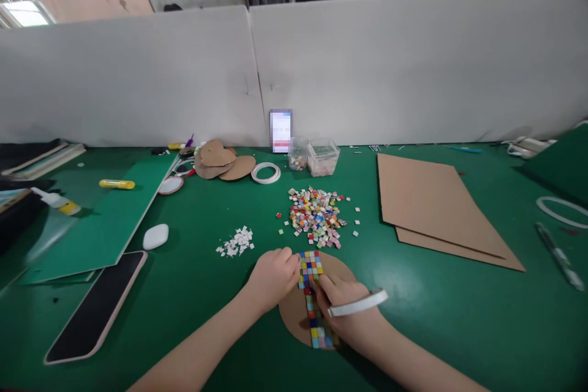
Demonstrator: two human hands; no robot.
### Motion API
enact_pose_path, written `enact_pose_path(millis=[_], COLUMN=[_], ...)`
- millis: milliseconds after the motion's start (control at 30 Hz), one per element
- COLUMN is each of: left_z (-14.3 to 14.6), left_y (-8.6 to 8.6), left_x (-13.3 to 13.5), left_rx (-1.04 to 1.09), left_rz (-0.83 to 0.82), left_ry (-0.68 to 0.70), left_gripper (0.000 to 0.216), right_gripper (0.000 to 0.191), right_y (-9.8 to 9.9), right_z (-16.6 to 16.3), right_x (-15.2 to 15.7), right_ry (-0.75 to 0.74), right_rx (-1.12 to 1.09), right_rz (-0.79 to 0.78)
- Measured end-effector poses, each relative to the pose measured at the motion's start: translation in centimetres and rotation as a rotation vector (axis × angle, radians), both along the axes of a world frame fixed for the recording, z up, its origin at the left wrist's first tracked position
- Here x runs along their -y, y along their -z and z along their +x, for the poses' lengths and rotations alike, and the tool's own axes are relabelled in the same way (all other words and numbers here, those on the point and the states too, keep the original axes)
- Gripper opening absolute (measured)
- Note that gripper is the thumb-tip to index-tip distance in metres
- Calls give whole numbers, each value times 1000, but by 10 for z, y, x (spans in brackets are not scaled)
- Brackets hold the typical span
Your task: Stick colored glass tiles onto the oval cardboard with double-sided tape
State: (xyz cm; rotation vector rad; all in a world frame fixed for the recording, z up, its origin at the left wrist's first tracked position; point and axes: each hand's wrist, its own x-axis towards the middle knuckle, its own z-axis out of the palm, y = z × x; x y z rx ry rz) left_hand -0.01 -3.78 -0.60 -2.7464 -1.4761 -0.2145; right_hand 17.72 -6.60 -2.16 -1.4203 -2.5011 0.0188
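A round cardboard disc [294,312] lies near the table's front edge, with a band of small coloured mosaic tiles [314,315] running down its middle. My left hand [274,278] is closed at the disc's upper left, fingertips against the band's left edge; anything pinched there is hidden. Over the band's right side, my right hand [346,306] grips silver tweezers [361,304], whose rounded back end sticks out past the hand. The tweezer tips are hidden by the fingers. Beyond the disc lies a heap of loose coloured tiles [316,211], with a smaller pile of white pieces [236,242] to its left.
Two clear tubs [323,158] [298,156] and a propped phone [280,130] stand by the partition [390,73]. Cardboard sheets [427,196] lie right, near a pen [559,256]. Leftward are a dark phone [97,306], a white case [156,236] and a glue bottle [59,201].
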Motion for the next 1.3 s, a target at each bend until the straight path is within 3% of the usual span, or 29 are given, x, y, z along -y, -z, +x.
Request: enact_pose_path(millis=[100,200,667,867,1100,1300], left_z=[-1,-1,-3,0,-2,6], left_y=[2,1,-9,-11,-7,-3], left_x=[-1,-2,-18,-14,-16,-12], left_rx=[-21,-33,-56,-59,284,46], left_rz=[83,117,-73,-87,-167,24], left_ry=[59,89,303,211,-65,114], left_gripper=[23,22,20,19,33,26], right_gripper=[22,23,26,25,33,35], right_y=[-10,-12,-11,-10,-12,-8], right_z=[1,2,0,-1,2,2], right_x=[-1,-1,-1,-1,0,-1], right_ry=[-25,-15,-13,-9,-26,-45], right_rx=[-46,-93,-142,-131,-147,-137], right_rz=[-106,-106,-80,-62,-25,39])
